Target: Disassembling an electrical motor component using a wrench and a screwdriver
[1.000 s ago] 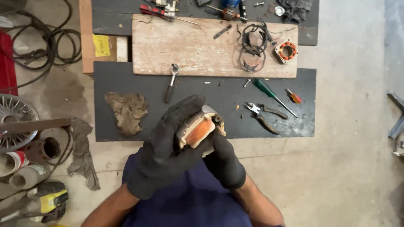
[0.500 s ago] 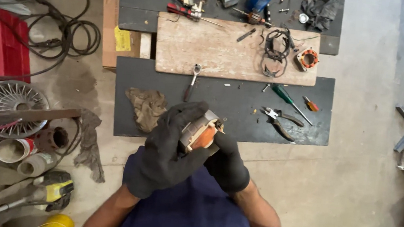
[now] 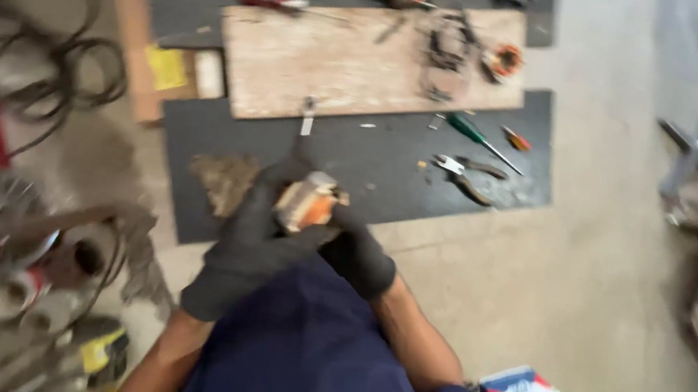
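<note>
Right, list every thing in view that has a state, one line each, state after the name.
Left hand: gloved in black, closed around the coil part.
Right hand: gloved in black, gripping the coil part from below.
Orange wound coil part: held off the mat between both hands.
Pliers: lying flat on the black mat, handles apart.
Green-handled screwdriver: lying flat on the mat.
Rag: crumpled on the mat.
Wooden board: flat on the floor.

Both hands are covered by black gloves: the left hand (image 3: 243, 254) near the centre of the frame, the right hand (image 3: 360, 258) just beside it. The forearms below are left bare. Dark navy clothing is worn, seemingly short-sleeved, though the picture is blurred.
</note>
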